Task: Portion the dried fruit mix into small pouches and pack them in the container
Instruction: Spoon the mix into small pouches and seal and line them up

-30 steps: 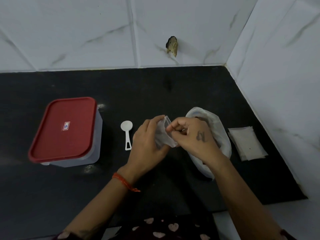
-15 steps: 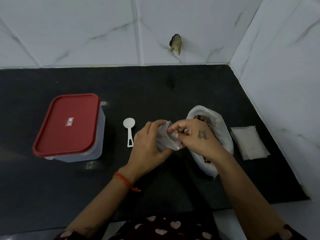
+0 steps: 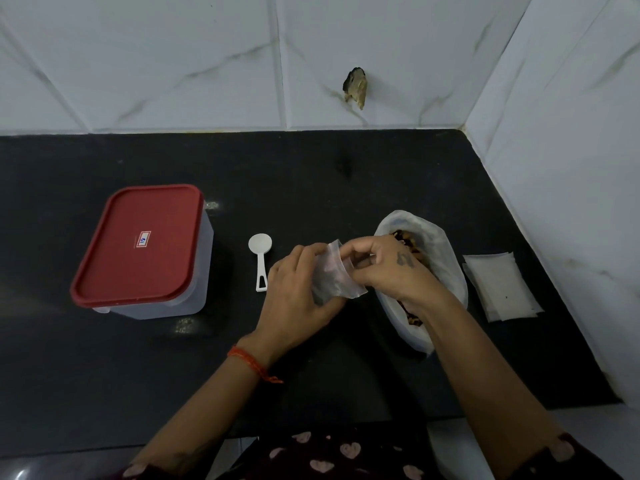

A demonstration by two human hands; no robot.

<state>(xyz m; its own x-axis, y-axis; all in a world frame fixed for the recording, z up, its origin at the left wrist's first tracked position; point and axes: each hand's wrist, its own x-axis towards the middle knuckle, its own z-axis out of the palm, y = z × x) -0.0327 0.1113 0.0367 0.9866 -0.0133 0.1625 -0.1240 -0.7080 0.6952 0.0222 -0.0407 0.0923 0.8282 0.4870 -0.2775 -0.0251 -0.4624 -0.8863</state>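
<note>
A small clear pouch (image 3: 334, 275) is held above the black counter between both hands. My left hand (image 3: 298, 296) grips its left side and my right hand (image 3: 388, 268) pinches its top edge. Behind my right hand lies a white plastic bag (image 3: 440, 251) open on a dark dried fruit mix (image 3: 405, 237). A white scoop (image 3: 260, 256) lies on the counter left of my hands. The clear container with its red lid (image 3: 138, 244) on stands at the left. A stack of flat empty pouches (image 3: 498, 285) lies at the right.
The black counter (image 3: 311, 174) ends at white marble-tiled walls at the back and right. A chipped hole (image 3: 355, 86) marks the back wall. The counter's front edge runs near my body.
Both hands have stayed at the pouch, working its top edge; the pouch now stands a bit more opened and upright. Nothing else on the counter moved.
</note>
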